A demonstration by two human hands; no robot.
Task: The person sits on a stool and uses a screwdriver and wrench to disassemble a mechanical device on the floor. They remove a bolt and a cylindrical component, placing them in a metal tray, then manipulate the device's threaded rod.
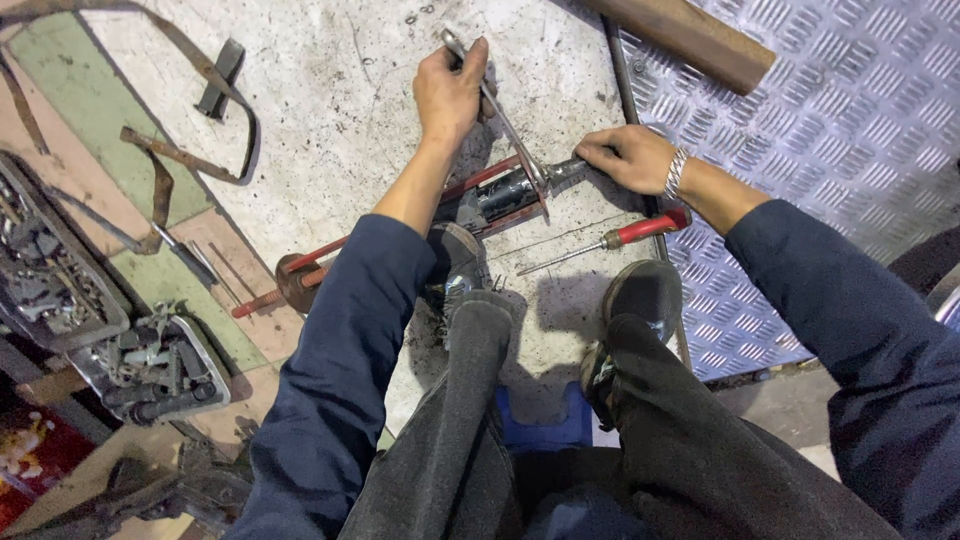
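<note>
My left hand [450,92] grips the handle of a long metal wrench [506,125], whose lower end sits on a dark cylindrical mechanical part [505,195]. That part is clamped in a red-framed tool [318,250] lying on the concrete floor. The shiny end of the part is held by my right hand [630,157], which wears a metal bracelet. My left shoe [455,255] presses on the red tool; my right shoe [640,295] rests beside it.
A red-handled screwdriver [610,240] lies between my shoes and hands. Trays of metal parts [150,365] sit at the left. Rusty metal strips [175,160] lie at upper left. Diamond-plate sheet [830,130] and a wooden beam [690,40] are at right. A blue stool [545,425] is under me.
</note>
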